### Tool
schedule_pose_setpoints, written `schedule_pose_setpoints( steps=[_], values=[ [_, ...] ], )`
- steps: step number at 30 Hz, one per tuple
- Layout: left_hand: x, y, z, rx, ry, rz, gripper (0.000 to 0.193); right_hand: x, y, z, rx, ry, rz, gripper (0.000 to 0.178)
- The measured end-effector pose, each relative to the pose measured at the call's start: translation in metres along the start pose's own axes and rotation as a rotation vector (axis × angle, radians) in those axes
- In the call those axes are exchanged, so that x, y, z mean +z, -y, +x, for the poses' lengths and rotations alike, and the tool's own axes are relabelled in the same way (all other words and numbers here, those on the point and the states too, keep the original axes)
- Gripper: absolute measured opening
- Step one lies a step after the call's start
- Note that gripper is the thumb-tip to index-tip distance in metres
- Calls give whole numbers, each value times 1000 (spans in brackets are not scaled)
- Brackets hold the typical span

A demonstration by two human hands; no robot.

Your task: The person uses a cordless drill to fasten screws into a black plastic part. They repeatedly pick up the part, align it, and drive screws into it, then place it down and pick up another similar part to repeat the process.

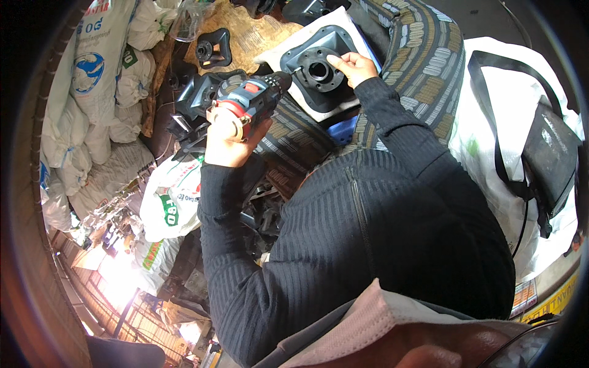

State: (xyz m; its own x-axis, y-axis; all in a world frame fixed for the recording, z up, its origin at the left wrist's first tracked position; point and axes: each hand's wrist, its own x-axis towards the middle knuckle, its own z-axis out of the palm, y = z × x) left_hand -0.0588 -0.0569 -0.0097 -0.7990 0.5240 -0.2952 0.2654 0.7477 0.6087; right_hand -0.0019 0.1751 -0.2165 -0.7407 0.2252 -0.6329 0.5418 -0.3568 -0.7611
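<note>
My left hand (230,147) is wrapped round the grip of a cordless drill (261,98), blue-grey and black with red parts. Its dark chuck points right, close to the flange of a black plastic part (336,44) with a squarish base and a round, holed hub. That part lies on a white pad (270,56) across my patterned trousers. With bent fingers, my right hand (359,67) grips the right side of the hub's flange at the fingertips. Whether a small screw sits under those fingertips cannot be made out.
More black plastic parts (215,48) lie at the far left by a brown board (261,34). White printed sacks (98,80) pile up on the left. At right stands a large white bag (485,116) with a black strapped bag (555,153) on it.
</note>
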Motion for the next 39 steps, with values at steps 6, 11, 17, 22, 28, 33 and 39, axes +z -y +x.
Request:
schedule_pose_setpoints(
  steps=[6,11,17,22,28,33,39],
  values=[
    [-2,-8,0,-110,43,17,43,11,18,-19,-124,65,161,27],
    [7,-5,7,-255,72,-165,44,15,12,-14,-217,-14,148,28],
    [9,-5,18,-353,99,-281,38,15,5,-10,-138,-33,142,31],
    [6,-15,19,-367,70,-274,37,19,-1,-6,-91,-5,111,34],
    [6,-5,35,1,105,91,44,9,-11,-2,-104,-134,21,37],
    [1,-10,43,4,143,191,44,10,-6,-9,-104,-169,-56,34],
    [2,-23,54,-45,250,253,44,10,-22,4,-49,-100,25,32]
  ],
)
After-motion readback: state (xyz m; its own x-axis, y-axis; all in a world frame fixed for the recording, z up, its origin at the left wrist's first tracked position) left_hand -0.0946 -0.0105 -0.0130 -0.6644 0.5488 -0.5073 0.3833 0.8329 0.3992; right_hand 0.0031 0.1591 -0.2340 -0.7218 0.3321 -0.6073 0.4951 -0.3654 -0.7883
